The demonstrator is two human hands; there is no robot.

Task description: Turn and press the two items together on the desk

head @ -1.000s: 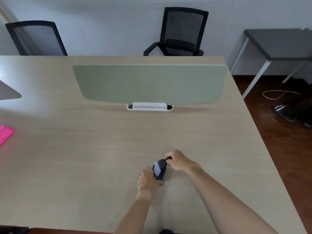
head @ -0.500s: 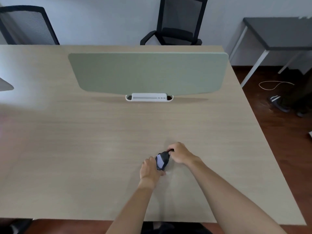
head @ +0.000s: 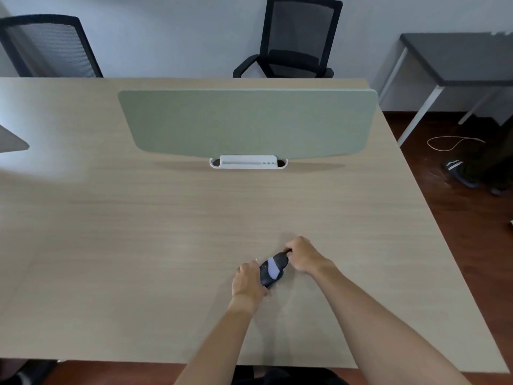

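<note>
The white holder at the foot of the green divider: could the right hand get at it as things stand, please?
Probably yes: bare desk lies between the right hand and the white holder, but that hand now grips the dark bundle together with the left hand.

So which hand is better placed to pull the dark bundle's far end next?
Probably the right hand: it already pinches the far tip of the dark bundle, while the left hand grips its near end.

Small dark object (head: 272,269) too small to identify; left hand (head: 248,279) and right hand (head: 304,254) cover both its ends. Grey panel (head: 11,140) cut by left edge, side table (head: 460,59) by right edge.
</note>
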